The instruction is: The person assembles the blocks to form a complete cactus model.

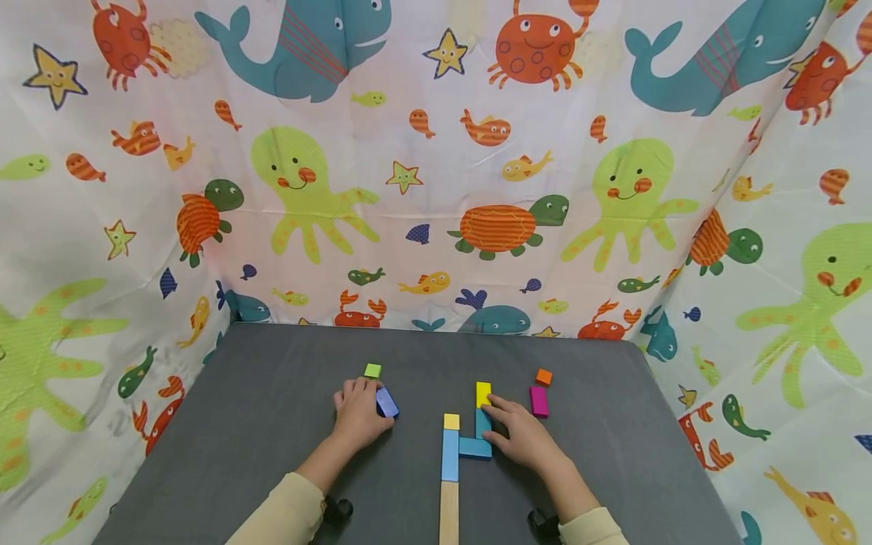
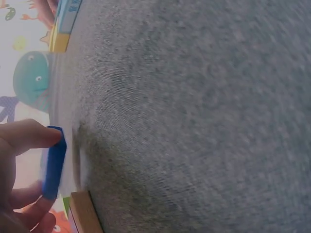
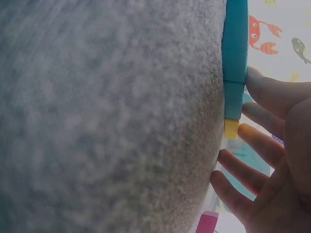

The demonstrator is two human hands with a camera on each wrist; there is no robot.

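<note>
My left hand pinches a blue block between thumb and fingers. In the left wrist view this blue block stands on edge in the grip, just over the grey cloth. Beyond the fingers lies a small green block. My right hand spreads its fingers along a row of blocks, fingertips right at a yellow block and a teal block. Another teal block lies crosswise, meeting a light blue block with a small yellow block at its far end.
A plain wooden block continues the line toward the near edge. Right of the row lie a magenta block and an orange block. Beside the held block, the left wrist view shows a brown-sided block. A sea-animal curtain surrounds the grey table.
</note>
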